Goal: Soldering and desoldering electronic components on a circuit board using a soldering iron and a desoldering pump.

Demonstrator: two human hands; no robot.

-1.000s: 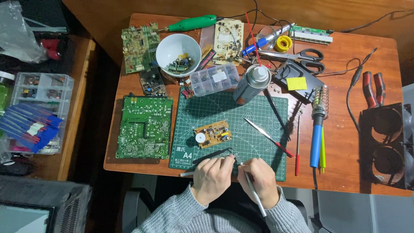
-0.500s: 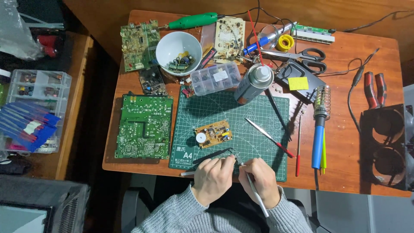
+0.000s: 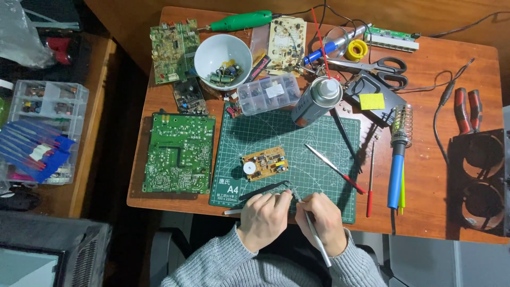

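Both hands rest together at the near edge of a green cutting mat [image 3: 319, 154]. My left hand [image 3: 264, 219] is closed, its fingertips meeting my right hand; whatever it pinches is too small to tell. My right hand [image 3: 322, 220] grips a slim silver tool [image 3: 313, 236] like a pen, tip toward the left fingertips. Black tweezers [image 3: 263, 190] lie on the mat just beyond my left hand. A small yellow circuit board [image 3: 264, 163] sits on the mat farther out.
A large green circuit board [image 3: 178, 153] lies left of the mat. Behind are a white bowl [image 3: 223, 53] of parts, a clear parts box [image 3: 269, 93], a spray can [image 3: 316, 101], scissors [image 3: 382, 66], a blue soldering iron [image 3: 396, 170] and red pliers [image 3: 467, 109].
Both hands stay at the mat's near edge; the fingers shift only slightly. Nothing else on the table has moved.
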